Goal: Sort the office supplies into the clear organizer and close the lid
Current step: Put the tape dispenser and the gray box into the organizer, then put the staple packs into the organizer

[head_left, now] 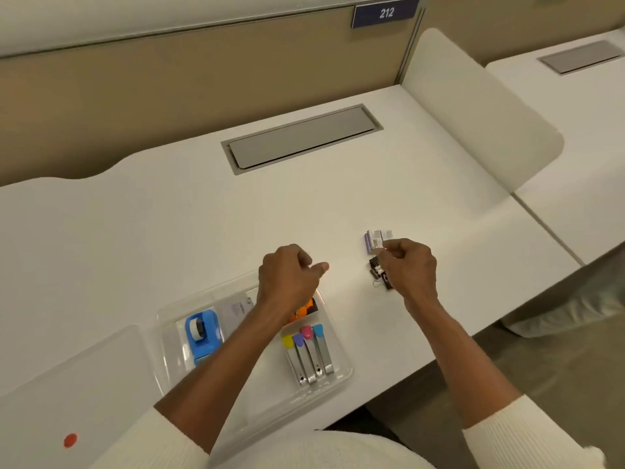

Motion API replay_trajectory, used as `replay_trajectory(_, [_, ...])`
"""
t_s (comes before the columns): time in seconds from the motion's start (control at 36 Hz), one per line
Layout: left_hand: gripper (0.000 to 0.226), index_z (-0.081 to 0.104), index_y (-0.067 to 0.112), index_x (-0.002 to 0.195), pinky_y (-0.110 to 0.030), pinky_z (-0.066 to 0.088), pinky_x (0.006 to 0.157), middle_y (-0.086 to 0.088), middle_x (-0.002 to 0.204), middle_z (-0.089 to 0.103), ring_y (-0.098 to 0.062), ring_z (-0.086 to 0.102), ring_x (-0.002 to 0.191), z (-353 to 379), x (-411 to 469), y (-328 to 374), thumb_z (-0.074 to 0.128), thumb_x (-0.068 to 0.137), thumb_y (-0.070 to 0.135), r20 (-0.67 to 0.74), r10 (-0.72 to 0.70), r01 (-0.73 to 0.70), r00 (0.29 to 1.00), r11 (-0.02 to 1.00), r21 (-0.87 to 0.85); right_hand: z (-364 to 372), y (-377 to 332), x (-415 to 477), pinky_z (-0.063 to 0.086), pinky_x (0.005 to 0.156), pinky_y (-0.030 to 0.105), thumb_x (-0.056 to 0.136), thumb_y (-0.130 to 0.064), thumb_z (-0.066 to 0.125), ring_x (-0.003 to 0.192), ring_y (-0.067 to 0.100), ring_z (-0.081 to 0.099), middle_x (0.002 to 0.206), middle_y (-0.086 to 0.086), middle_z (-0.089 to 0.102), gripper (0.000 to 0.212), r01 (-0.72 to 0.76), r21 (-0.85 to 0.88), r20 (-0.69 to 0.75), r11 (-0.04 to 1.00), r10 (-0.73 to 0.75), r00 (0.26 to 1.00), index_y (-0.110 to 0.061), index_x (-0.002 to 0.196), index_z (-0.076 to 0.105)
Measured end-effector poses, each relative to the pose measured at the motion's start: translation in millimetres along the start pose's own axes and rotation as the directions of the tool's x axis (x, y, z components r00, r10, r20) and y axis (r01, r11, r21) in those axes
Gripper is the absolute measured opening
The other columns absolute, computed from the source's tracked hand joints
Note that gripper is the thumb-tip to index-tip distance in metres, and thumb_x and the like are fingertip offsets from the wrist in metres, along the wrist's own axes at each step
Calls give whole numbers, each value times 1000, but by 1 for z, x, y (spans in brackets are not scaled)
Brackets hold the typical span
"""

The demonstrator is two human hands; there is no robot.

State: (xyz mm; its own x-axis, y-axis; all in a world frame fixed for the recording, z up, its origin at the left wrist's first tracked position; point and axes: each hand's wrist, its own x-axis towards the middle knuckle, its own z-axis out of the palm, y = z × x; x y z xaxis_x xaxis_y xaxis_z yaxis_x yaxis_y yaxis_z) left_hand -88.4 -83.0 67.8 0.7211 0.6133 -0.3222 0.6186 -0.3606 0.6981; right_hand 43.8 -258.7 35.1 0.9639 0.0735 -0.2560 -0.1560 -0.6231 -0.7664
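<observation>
The clear organizer (341,374) lies on the white desk in front of me. It holds a blue tape dispenser (202,336), a small white card box (233,311), orange items (301,313) and several staplers with coloured tips (309,353). My left hand (287,277) hovers loosely curled over the organizer's far edge, holding nothing I can see. To the right, my right hand (409,269) pinches a small pale item at its fingertips, next to boxes of staples (375,240). Black binder clips (378,270) lie just left of that hand.
The clear lid (67,384) with a red dot sticker lies flat to the left of the organizer. A grey cable hatch (301,137) is set into the desk farther back. A white divider (480,113) stands on the right, and the desk edge runs near my right forearm.
</observation>
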Motion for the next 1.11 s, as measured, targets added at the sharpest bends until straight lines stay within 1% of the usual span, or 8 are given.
replay_trajectory(0.22, [41,64,3,82,-42,57,86,-18,93,73,-34,71,95,73,66,64,83,86,38,183,-144,182,973,959,-216,-21,26,81,57,91,41,86,-34,81,103,30,71,103,8,77,34,-144,-26,14,989,144,989,-8,106,74])
replay_trajectory(0.33, [54,66,-10,108,-34,47,72,-27,108,72,-38,71,106,106,93,74,79,88,39,238,-262,322,935,910,-263,-15,27,101,58,96,48,87,-36,80,103,31,72,105,12,78,36,-137,-68,85,988,143,986,-6,106,75])
replay_trajectory(0.42, [37,54,7,74,-31,39,63,-10,75,54,-25,58,77,123,104,78,79,88,32,268,-298,371,916,881,-292,-11,24,111,60,90,46,86,-33,81,94,29,73,92,10,79,26,-100,-106,101,989,111,989,-8,92,79])
replay_trajectory(0.58, [23,73,-6,102,-28,51,57,-22,104,77,-26,66,71,140,119,87,73,88,13,302,-410,508,861,733,-453,1,17,118,61,80,38,74,-23,87,89,26,73,92,5,78,23,-87,-184,129,979,111,985,-14,94,79])
replay_trajectory(0.72, [11,67,-5,82,-20,46,32,-20,79,68,-20,66,36,135,129,92,63,90,-11,363,-460,586,810,615,-527,11,13,127,61,82,38,65,-19,90,90,26,74,95,6,77,40,-127,-168,159,978,154,975,-19,103,77])
replay_trajectory(0.86, [9,69,-10,91,-54,66,74,-28,105,75,-42,78,90,135,135,88,67,86,-18,344,-478,584,809,584,-564,16,13,139,63,82,42,64,-16,94,81,21,75,89,6,79,37,-121,-45,229,992,128,965,-14,97,78])
replay_trajectory(1.0, [20,74,-6,102,-34,65,57,-19,100,78,-27,78,76,125,138,81,83,84,-2,285,-465,539,838,622,-568,15,5,144,65,81,46,65,-3,94,80,31,80,83,11,81,33,-154,135,348,979,99,932,-11,92,76])
replay_trajectory(1.11, [25,77,-5,96,-39,67,79,-17,97,80,-28,80,85,101,132,75,88,82,12,210,-425,466,880,690,-554,12,-13,137,64,73,38,66,1,93,84,32,80,87,12,81,38,-140,247,403,959,30,915,-7,98,75])
